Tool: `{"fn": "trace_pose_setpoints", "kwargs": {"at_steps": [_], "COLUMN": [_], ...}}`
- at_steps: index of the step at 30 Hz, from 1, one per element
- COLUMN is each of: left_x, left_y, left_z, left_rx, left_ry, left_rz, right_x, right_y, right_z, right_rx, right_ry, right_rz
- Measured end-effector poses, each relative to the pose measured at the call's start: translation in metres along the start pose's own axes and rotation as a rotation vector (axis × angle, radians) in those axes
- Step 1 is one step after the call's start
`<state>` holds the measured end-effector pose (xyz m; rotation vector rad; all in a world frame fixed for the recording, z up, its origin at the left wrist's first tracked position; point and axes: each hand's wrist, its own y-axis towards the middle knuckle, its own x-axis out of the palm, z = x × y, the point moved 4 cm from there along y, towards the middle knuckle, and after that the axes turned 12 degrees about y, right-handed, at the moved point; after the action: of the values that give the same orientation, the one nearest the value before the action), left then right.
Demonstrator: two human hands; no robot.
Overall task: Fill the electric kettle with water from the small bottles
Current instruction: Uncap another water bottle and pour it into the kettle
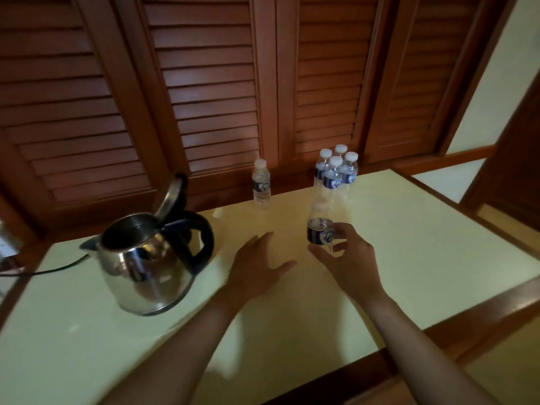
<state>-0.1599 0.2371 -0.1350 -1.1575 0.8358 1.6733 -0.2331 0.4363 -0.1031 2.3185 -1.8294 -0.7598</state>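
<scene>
- Electric kettle point(146, 258): we see a steel body with a black handle standing on the left part of the pale table point(409, 244); its lid point(171, 195) is tipped up and back, leaving the mouth exposed. A dark cord point(55, 268) runs from it toward the left edge.
- Right hand point(347, 258): we find the fingers and thumb curled around the held bottle point(320, 226), gripping it at the dark label. The bottle stands roughly upright, looks clear through its upper part, and its top is too blurred for us to tell whether a cap is on.
- Left hand point(257, 264): we see it spread flat, palm down, fingers loose and grasping nothing, between the kettle and the held bottle, low over the table; we cannot tell whether it touches the surface.
- Group of four bottles point(336, 173): capped in white, packed together at the far edge of the table, just behind the held bottle.
- Single bottle point(261, 184): capped, upright, apart from the group to its left, at the far edge.
- Louvred wooden doors point(204, 97): they rise behind the table.
</scene>
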Motion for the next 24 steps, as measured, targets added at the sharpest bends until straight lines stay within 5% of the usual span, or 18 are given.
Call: {"fn": "trace_pose_setpoints", "kwargs": {"at_steps": [8,24], "left_x": [0.034,0.034], "left_y": [0.045,0.046], "left_z": [0.004,0.003], "left_rx": [-0.147,-0.186], "left_ry": [0.312,0.290], "left_rz": [0.049,0.083], "right_x": [-0.055,-0.053], "right_y": [0.086,0.171], "right_z": [0.083,0.128], "right_rx": [0.075,0.058], "right_ry": [0.023,0.026], "right_rz": [0.117,0.128]}}
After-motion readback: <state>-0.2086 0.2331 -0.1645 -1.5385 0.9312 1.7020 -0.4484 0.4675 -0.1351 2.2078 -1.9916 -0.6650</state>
